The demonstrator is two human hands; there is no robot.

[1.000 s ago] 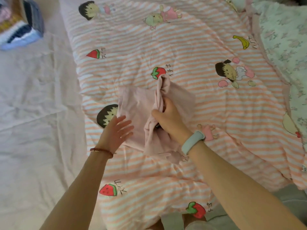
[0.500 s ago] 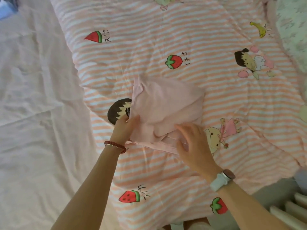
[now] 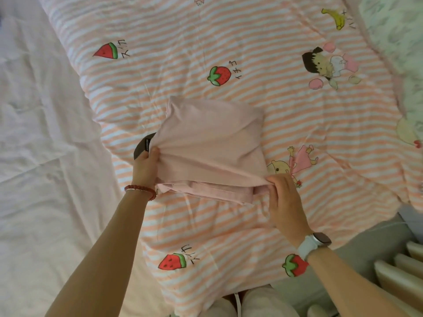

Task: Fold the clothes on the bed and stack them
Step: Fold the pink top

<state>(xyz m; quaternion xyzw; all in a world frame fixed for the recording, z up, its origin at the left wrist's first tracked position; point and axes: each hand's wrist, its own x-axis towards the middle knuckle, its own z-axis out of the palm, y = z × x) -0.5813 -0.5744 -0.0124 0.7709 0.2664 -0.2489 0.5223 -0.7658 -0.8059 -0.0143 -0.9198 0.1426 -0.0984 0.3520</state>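
While the left hand [image 3: 146, 164] pinches one near corner of the pink garment [image 3: 212, 145] and the right hand [image 3: 285, 197] pinches the other, its fingers curled into the cloth, the piece lies partly folded on the striped quilt [image 3: 251, 53]. Judging by its loose layers, this fold is unfinished, and no stack shows yet on the bed [image 3: 45, 156] beyond.
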